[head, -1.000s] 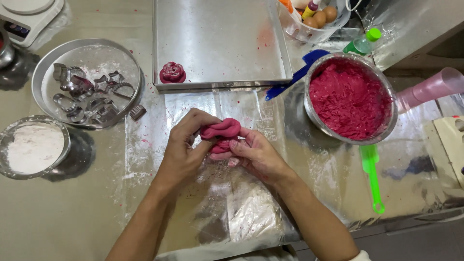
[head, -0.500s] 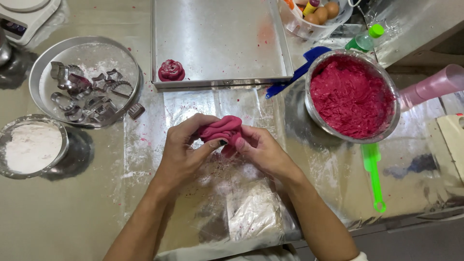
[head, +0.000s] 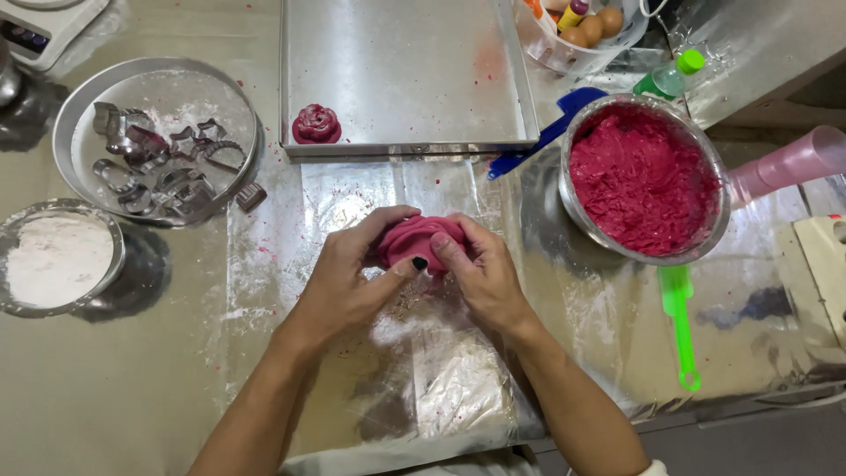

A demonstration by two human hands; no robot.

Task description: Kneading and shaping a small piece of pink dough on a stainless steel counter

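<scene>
The pink dough lump [head: 414,240] is sitting in the middle of the foil-covered table [head: 264,353]; the left hand [head: 348,278] and right hand [head: 480,273] are both squeezing it tight. One dough flower [head: 316,124] is already resting on the tray [head: 405,70] at 11 o'clock; the bowl [head: 648,181] at 2 o'clock is holding lots more; a green-capped bottle [head: 671,78] is lying beyond it.
</scene>
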